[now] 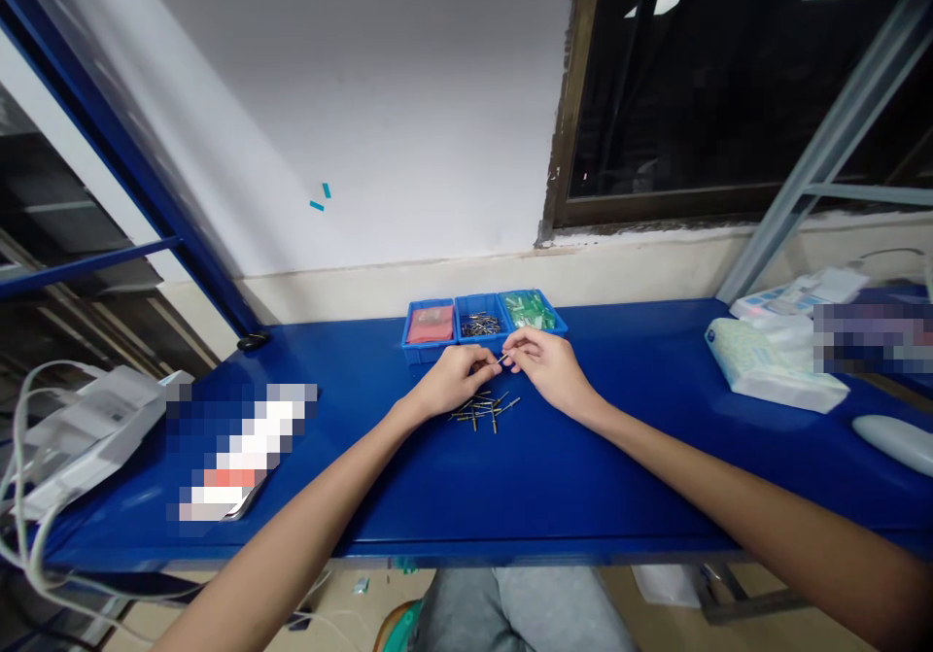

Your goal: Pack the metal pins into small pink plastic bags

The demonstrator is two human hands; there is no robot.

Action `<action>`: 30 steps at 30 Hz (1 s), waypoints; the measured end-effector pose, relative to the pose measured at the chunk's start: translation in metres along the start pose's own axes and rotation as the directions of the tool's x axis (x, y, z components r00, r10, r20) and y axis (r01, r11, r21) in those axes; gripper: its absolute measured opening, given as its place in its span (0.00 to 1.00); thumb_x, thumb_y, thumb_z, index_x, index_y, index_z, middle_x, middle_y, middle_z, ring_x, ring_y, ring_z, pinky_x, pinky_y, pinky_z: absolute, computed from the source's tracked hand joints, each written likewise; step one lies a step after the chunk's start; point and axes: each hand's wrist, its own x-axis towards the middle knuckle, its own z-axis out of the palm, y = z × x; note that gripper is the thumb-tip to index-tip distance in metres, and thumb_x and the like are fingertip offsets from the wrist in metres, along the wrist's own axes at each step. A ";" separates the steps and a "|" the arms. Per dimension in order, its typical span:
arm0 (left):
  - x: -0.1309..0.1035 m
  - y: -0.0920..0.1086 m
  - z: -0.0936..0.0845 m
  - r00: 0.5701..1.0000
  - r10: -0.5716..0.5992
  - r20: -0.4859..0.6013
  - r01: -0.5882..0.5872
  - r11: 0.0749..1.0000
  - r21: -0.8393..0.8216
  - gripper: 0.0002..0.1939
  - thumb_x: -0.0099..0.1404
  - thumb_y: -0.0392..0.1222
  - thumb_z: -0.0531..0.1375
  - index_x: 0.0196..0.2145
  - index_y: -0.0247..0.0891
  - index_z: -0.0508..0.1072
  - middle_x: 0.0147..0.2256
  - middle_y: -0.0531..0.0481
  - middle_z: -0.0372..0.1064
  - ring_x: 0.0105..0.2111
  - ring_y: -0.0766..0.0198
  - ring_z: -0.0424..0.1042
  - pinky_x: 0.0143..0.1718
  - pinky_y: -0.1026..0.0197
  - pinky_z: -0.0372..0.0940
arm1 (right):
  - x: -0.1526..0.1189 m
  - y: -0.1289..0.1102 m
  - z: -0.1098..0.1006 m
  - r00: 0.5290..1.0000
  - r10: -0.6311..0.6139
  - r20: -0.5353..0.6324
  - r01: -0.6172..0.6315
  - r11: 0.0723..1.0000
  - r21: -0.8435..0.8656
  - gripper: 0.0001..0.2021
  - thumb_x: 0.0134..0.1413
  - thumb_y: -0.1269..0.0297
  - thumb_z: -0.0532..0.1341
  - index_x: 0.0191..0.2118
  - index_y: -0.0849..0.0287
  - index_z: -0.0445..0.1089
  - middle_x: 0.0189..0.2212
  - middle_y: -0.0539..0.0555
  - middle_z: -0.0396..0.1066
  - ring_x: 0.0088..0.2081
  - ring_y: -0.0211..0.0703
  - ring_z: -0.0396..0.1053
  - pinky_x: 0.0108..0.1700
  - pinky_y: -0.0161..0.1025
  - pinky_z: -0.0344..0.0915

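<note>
My left hand (461,376) is closed in a pinch above the table, fingertips towards the right. Facing it, my right hand (548,368) is also pinched, and a thin metal pin (502,360) spans the short gap between the fingertips. The pin's ends are hidden by the fingers. Just below the hands lies a loose pile of thin metal pins (475,417) with thicker ends, resembling pop rivets. Behind the hands stand three joined blue bins: the left bin (430,345) holds a red packet, the middle bin (477,302) more metal pins, the right bin (562,327) small green packets.
On the blue table (619,497), a white power strip with cables (109,428) sits at left, near a blurred phone-like object (248,458). A tissue pack (773,370) and a white rounded object (900,441) lie at right. The wall (408,147) rises behind.
</note>
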 end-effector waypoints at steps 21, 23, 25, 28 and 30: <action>0.000 0.009 -0.004 0.985 0.001 -0.174 -0.002 1.000 -0.005 0.11 0.69 0.39 0.56 0.46 0.38 0.75 0.36 0.48 0.73 0.33 0.63 0.70 0.37 0.61 0.64 | -0.001 -0.004 0.001 0.988 0.117 0.103 -0.099 0.981 -0.164 0.12 0.61 0.57 0.56 0.29 0.58 0.67 0.23 0.50 0.70 0.24 0.39 0.70 0.29 0.35 0.64; 0.000 0.009 -0.004 0.985 0.008 -0.174 -0.008 1.000 0.003 0.09 0.68 0.40 0.59 0.42 0.38 0.77 0.37 0.48 0.72 0.34 0.62 0.70 0.38 0.60 0.65 | -0.001 -0.008 0.000 0.991 0.103 0.088 -0.084 0.975 -0.204 0.13 0.62 0.56 0.55 0.29 0.58 0.67 0.22 0.50 0.70 0.24 0.40 0.70 0.29 0.35 0.63; 0.000 0.009 -0.004 0.981 0.019 -0.192 -0.020 1.000 -0.003 0.09 0.66 0.42 0.61 0.41 0.38 0.78 0.37 0.48 0.70 0.34 0.62 0.70 0.37 0.60 0.65 | -0.002 -0.011 -0.001 0.994 0.077 0.077 -0.055 0.967 -0.249 0.14 0.62 0.56 0.55 0.29 0.57 0.67 0.21 0.50 0.69 0.23 0.40 0.69 0.29 0.35 0.62; -0.001 0.009 -0.002 0.976 0.050 -0.214 -0.049 0.999 0.011 0.08 0.66 0.44 0.62 0.39 0.37 0.78 0.37 0.48 0.68 0.34 0.63 0.68 0.38 0.60 0.64 | -0.002 -0.013 -0.002 0.997 0.046 0.056 -0.029 0.961 -0.275 0.15 0.63 0.55 0.55 0.27 0.57 0.66 0.20 0.49 0.69 0.22 0.39 0.67 0.29 0.35 0.61; -0.001 0.009 -0.001 0.974 0.060 -0.219 -0.050 0.998 0.049 0.07 0.67 0.43 0.61 0.37 0.37 0.77 0.34 0.49 0.67 0.32 0.64 0.67 0.36 0.61 0.63 | -0.001 -0.013 -0.001 0.998 0.036 0.050 -0.023 0.971 -0.238 0.17 0.63 0.54 0.54 0.26 0.57 0.65 0.20 0.49 0.68 0.23 0.39 0.67 0.29 0.35 0.61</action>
